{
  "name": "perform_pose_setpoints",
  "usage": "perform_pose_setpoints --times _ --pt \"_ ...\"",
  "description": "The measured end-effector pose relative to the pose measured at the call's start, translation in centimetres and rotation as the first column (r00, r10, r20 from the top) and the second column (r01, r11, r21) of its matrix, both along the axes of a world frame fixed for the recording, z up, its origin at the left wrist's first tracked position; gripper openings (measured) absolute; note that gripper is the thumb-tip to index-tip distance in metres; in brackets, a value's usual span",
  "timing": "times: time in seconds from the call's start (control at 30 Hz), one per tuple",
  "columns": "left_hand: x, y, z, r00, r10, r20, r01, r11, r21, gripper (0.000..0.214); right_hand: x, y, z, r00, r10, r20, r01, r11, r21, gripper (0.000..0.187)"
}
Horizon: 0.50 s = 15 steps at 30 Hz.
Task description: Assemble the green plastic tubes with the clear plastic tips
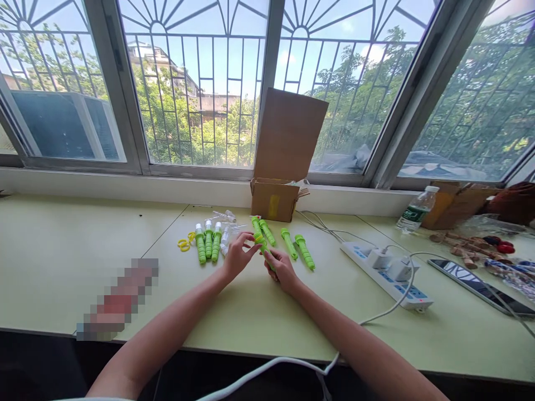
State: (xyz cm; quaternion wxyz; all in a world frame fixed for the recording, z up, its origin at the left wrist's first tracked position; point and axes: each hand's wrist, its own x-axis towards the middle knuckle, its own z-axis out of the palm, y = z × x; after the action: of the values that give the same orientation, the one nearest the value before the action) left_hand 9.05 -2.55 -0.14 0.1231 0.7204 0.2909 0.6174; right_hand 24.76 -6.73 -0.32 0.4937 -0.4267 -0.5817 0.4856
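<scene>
My right hand (282, 270) is wrapped round the body of a green ribbed plastic tube (264, 247), which tilts away from me. At its upper end, the closed fingertips of my left hand (238, 253) pinch a yellow ring (258, 237). Left of my hands lie several green tubes with clear and white tops (208, 242). Beyond them are clear plastic pieces (225, 216), and yellow rings (184, 244) lie further left. More green tubes without clear tops (305, 252) rest behind and to the right of my hands.
An open cardboard box (271, 200) stands against the window sill. To the right are a white power strip (387, 275) with plugs and cables, a phone (480, 285) and a water bottle (416, 210). A pixelated reddish patch (121, 301) covers something at the left front.
</scene>
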Motion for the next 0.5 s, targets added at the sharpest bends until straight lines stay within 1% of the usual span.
perform_pose_setpoints --times 0.27,0.5 --pt "0.0 0.06 -0.01 1.0 -0.015 -0.003 0.015 1.0 -0.013 0.02 0.24 0.13 -0.13 0.999 0.015 -0.044 -0.017 0.999 -0.032 0.045" --pt "0.05 -0.08 0.08 1.0 -0.013 -0.005 0.013 1.0 -0.022 0.02 0.36 0.04 -0.09 0.998 0.027 -0.059 -0.029 0.999 -0.045 0.043"
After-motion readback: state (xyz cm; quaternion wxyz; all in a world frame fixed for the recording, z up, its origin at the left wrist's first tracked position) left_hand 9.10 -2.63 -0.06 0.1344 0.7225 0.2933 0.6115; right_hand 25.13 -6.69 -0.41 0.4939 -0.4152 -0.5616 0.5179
